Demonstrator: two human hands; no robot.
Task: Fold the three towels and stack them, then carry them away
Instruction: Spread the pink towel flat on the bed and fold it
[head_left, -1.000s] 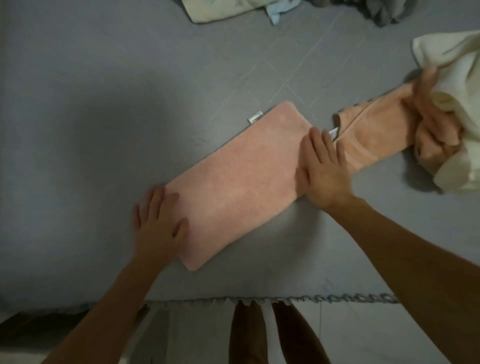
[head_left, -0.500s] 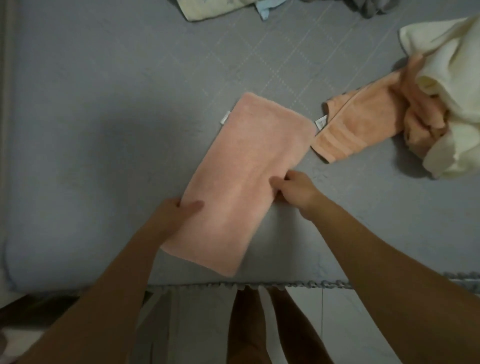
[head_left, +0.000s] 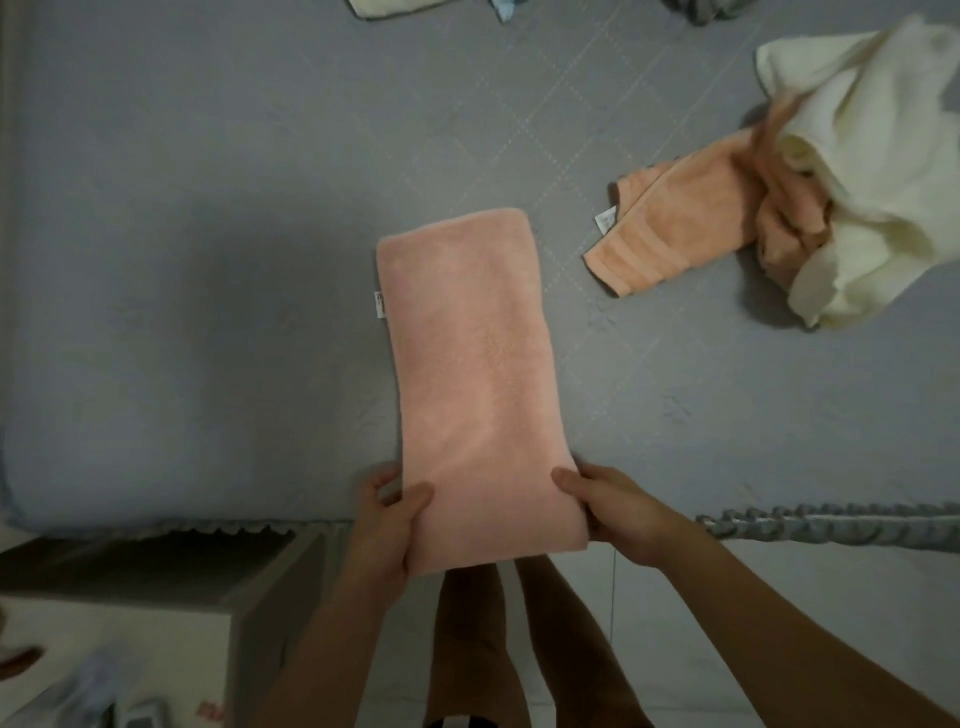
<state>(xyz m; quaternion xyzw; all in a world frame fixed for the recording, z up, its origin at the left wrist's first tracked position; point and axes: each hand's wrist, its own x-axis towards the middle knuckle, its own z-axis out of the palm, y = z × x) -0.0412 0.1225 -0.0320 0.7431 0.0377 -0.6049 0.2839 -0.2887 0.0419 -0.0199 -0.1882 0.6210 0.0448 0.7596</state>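
A long, folded pink terry towel (head_left: 467, 374) is lying lengthwise at the centre of view on a grey quilted bed cover (head_left: 208, 208), its far end pointing toward 12 o'clock and its near end overhanging the bed's scalloped front edge (head_left: 831, 522) at 6 o'clock. A small white label (head_left: 380, 305) is showing on the towel's left edge.

The left hand (head_left: 387, 525) is gripping the near left corner of the pink towel, thumb lying on top and the fingers curling underneath. The right hand (head_left: 613, 512) is gripping the near right corner in the same way, thumb on the upper face, fingers wrapping the edge. Both hands are holding cloth, not hanging loose.

At 2 o'clock from the pink towel, well apart from it, a crumpled orange towel with a ribbed band (head_left: 691, 223) is lying on the cover, a white tag (head_left: 605, 221) showing at its near end. Its far end is tangling with a bunched cream towel (head_left: 872, 171) at the right edge of view; the two are touching, the cream one lying partly over the orange.

At 12 o'clock along the top edge, scraps of pale yellow, light blue and dark grey fabric (head_left: 701, 10) are just entering view. At 7 o'clock, beside the bed, a pale box-like piece of furniture (head_left: 130, 623) is standing on the floor; the items near it are too blurred to identify.
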